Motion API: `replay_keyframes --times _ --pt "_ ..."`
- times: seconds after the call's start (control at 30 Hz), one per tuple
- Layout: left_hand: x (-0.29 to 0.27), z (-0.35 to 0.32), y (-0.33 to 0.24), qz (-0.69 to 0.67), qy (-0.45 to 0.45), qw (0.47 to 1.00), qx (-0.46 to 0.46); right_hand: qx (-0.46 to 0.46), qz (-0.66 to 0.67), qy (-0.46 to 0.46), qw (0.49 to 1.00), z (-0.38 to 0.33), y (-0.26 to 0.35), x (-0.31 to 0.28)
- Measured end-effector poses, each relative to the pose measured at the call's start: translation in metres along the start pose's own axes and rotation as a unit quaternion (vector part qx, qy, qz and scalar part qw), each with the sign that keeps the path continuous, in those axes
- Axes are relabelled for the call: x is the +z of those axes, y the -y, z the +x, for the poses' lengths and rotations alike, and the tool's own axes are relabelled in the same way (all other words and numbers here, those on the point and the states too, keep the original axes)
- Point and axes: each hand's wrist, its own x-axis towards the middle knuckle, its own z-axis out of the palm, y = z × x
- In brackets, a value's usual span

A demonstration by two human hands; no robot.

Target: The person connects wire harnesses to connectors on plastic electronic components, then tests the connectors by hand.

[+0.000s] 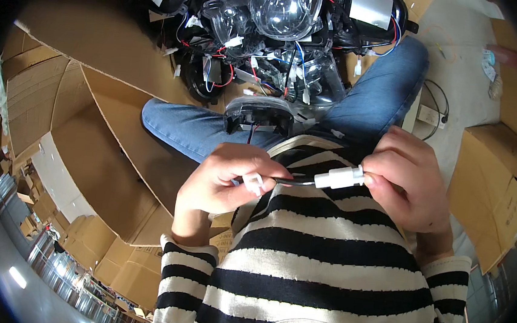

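Observation:
In front of my striped shirt, my left hand [224, 177] is closed in a pinch on a short black cable [296, 181]. A small white plug [253, 183] sticks out by its thumb. The cable runs right into a white wire connector [339, 177], whose far end my right hand [409, 179] grips between thumb and fingers. Whether the connector is one piece or two joined halves I cannot tell. Just beyond my hands, a black lamp unit [259, 114] with a clear cover rests between my legs, a thin wire hanging from it.
Beyond my legs lies a heap of lamp units with clear lenses [282, 8], metal plates and coloured wires with white plugs. A large open cardboard box [99, 143] stands at left. Another cardboard box [490, 192] and a black cable [439, 109] are at right.

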Motion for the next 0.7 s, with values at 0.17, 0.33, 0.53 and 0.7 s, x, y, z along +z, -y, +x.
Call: replay_keyframes --times 0.17,0.33,0.53,0.7 --pt "-0.001 -0.02 -0.014 0.057 -0.045 0.997 0.001 0.003 0.101 0.027 0.994 -0.003 -0.007 0.004" --pt "-0.046 -0.13 -0.057 -0.023 -0.671 0.724 0.16 -0.051 0.331 0.014 0.942 -0.036 -0.021 -0.03" --pt "-0.132 -0.218 -0.07 0.327 -0.81 0.472 0.121 -0.137 0.493 0.038 0.858 -0.061 0.002 -0.068" --pt "-0.172 -0.251 0.028 0.324 -0.756 0.565 -0.061 -0.159 0.488 -0.008 0.858 -0.064 -0.005 -0.068"
